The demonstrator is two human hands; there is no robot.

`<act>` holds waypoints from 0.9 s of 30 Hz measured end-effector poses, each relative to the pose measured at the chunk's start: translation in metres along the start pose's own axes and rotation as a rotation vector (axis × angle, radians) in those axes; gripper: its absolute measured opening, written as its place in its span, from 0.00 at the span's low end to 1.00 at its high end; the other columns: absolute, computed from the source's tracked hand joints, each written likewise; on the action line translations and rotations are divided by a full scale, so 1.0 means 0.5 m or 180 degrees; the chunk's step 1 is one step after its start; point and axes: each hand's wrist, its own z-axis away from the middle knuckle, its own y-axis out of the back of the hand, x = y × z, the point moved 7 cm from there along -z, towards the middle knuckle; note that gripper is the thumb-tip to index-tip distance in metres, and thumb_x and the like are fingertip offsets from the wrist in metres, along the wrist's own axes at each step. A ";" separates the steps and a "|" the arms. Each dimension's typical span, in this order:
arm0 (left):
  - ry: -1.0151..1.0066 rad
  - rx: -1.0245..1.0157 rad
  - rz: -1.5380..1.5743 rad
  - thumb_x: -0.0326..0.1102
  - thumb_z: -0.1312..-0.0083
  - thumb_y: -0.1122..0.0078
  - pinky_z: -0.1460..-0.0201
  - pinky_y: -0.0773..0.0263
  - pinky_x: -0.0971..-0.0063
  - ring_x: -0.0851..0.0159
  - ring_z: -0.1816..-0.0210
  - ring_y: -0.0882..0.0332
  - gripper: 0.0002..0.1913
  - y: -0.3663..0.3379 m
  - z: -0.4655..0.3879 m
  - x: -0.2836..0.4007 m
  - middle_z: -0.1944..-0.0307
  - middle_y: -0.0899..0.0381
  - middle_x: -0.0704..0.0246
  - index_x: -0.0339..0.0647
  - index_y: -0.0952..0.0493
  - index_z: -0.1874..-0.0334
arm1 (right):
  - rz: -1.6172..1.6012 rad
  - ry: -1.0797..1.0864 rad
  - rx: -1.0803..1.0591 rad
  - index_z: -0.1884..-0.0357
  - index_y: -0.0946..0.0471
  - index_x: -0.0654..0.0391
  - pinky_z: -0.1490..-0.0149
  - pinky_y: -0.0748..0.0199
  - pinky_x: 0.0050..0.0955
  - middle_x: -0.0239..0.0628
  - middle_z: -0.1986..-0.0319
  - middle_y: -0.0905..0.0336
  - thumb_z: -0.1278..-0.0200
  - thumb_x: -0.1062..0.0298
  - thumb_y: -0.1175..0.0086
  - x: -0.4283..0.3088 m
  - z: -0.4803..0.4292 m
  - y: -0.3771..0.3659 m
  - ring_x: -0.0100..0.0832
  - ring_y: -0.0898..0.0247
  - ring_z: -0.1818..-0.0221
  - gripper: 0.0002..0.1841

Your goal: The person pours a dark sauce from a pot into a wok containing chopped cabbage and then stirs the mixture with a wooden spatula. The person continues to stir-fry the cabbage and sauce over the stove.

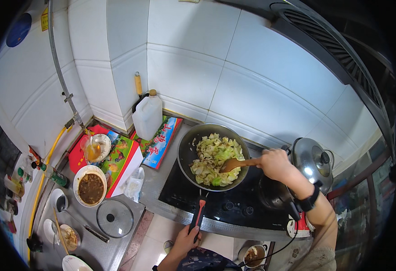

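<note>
Chopped cabbage (211,149) lies heaped in a dark frying pan (186,149) on the black cooktop (215,210). Below the pan, my left hand (185,240) grips its black and red handle (198,213). From the right, my right hand (275,164) holds a wooden spatula (240,163), whose blade rests in the cabbage near the pan's middle. A dark band circles my right wrist.
A lidded metal pot (311,162) stands to the right. On the left counter are a bowl of brown sauce (77,189), a glass lid (120,223), a ladle (79,220) and a green bottle (54,175). A white plastic jug (147,117) stands behind.
</note>
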 end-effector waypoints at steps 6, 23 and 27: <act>0.0099 -0.0065 -0.0125 0.35 0.26 0.53 0.83 0.46 0.84 0.75 0.83 0.40 0.09 0.002 -0.003 -0.003 0.71 0.29 0.68 0.37 0.32 0.52 | -0.0721 0.0071 -0.0646 0.58 0.16 0.41 0.61 0.24 0.41 0.41 0.70 0.17 0.35 0.57 0.50 -0.044 0.086 0.022 0.46 0.19 0.65 0.12; 0.0133 0.0048 -0.0031 0.35 0.26 0.53 0.82 0.47 0.84 0.78 0.81 0.40 0.08 0.003 0.001 -0.001 0.73 0.28 0.71 0.37 0.31 0.56 | 0.0453 0.1302 0.1317 0.65 0.19 0.45 0.55 0.36 0.30 0.28 0.70 0.26 0.45 0.64 0.46 -0.244 -0.118 0.068 0.32 0.30 0.57 0.07; 0.0055 -0.0082 -0.0063 0.36 0.26 0.54 0.83 0.46 0.85 0.75 0.82 0.40 0.09 0.001 -0.001 -0.002 0.72 0.29 0.69 0.39 0.32 0.51 | 0.0924 0.0512 0.0280 0.63 0.19 0.46 0.51 0.37 0.34 0.31 0.61 0.25 0.44 0.63 0.46 -0.178 -0.157 0.005 0.33 0.31 0.52 0.08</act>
